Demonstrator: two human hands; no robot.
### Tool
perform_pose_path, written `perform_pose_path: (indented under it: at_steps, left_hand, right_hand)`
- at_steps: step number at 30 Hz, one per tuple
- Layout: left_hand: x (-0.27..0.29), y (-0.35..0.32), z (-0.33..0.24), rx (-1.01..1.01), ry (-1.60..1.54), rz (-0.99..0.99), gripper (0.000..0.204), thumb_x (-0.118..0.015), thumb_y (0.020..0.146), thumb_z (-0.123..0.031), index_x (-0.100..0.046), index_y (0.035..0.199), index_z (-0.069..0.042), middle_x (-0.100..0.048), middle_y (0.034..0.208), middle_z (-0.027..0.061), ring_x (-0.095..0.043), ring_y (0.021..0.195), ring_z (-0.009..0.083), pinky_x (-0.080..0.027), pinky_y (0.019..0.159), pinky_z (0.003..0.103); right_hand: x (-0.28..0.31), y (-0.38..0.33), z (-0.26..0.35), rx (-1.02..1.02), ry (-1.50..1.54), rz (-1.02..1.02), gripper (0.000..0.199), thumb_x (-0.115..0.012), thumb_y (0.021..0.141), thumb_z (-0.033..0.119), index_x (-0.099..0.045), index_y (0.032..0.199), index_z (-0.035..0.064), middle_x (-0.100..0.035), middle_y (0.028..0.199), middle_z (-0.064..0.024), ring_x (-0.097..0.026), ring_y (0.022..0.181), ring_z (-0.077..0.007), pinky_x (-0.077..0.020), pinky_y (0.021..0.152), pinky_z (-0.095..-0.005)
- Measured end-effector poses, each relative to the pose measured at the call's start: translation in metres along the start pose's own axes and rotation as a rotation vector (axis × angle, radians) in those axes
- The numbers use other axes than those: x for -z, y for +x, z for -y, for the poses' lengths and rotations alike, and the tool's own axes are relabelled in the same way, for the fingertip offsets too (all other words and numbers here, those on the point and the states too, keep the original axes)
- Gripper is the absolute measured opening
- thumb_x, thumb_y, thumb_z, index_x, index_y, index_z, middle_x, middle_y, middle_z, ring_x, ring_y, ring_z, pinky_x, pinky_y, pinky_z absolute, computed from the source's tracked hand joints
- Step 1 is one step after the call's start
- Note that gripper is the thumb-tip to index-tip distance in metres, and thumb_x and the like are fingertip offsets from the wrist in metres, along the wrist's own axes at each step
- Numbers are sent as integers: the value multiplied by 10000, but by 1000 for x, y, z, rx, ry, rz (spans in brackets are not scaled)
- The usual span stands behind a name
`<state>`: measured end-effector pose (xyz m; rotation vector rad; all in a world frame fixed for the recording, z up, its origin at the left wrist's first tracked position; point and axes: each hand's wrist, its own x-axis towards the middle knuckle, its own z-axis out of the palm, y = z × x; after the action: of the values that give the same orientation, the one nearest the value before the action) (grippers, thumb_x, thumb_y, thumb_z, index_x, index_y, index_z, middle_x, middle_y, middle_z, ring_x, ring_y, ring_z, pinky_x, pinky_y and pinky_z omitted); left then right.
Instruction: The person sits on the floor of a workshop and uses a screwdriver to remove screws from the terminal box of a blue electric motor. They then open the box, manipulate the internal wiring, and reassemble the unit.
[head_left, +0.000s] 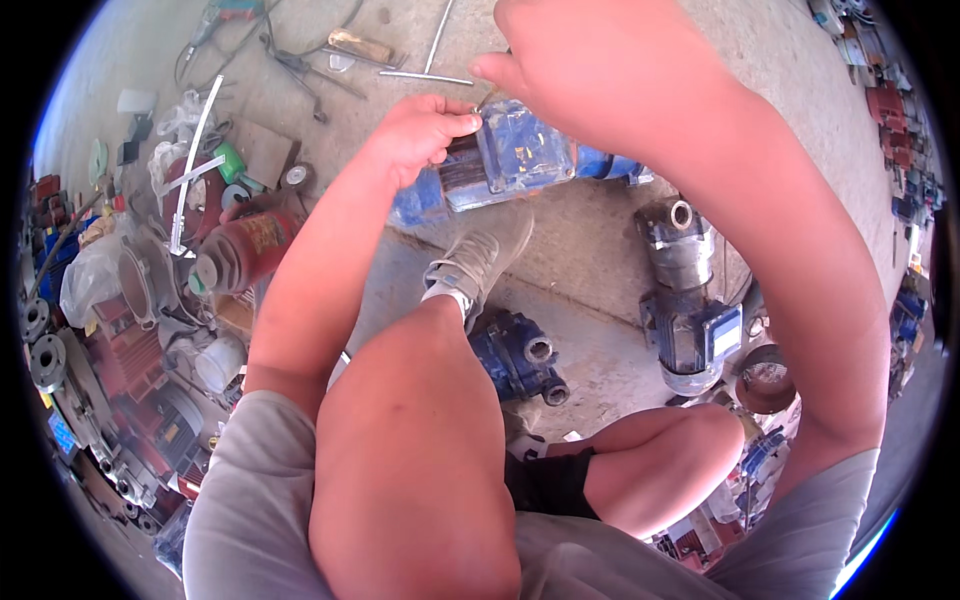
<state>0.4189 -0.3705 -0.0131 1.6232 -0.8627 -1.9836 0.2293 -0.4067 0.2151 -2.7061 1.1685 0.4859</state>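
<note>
A worn blue electric motor lies on the concrete in front of my shoe, its boxy blue cover facing up. My left hand is at the cover's left corner, thumb and fingers pinched together around something too small to make out. Just above the same corner, my right hand is closed, its thumb pointing left. The back of that hand and the frame's top edge hide whatever it may hold.
A blue and silver pump stands to the right, near a blue pump casing. A caliper, a red motor and several parts crowd the left. Beyond the motor lie a wooden-handled tool and a metal T-bar.
</note>
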Motion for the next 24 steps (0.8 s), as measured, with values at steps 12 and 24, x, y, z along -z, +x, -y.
perform_pose_path:
  at_steps: [12,24]
  left_hand:
    - [4,-1,-2,-23,-28,37,291,-800,929,-200,-720,1164,-48,-709,981,1,-504,733,71,-395,624,252]
    - [8,-3,2,0,-50,45,308,-813,919,-199,-715,1166,-43,-722,991,15,-570,777,67,-417,625,241]
  right_hand:
    - [22,8,5,43,5,96,306,-632,908,193,-691,1088,-47,-755,871,-226,-759,827,-387,-606,730,-478]
    - [17,2,7,130,40,-78,253,-637,896,163,-716,1025,-40,-754,866,-225,-760,842,-374,-611,739,-470]
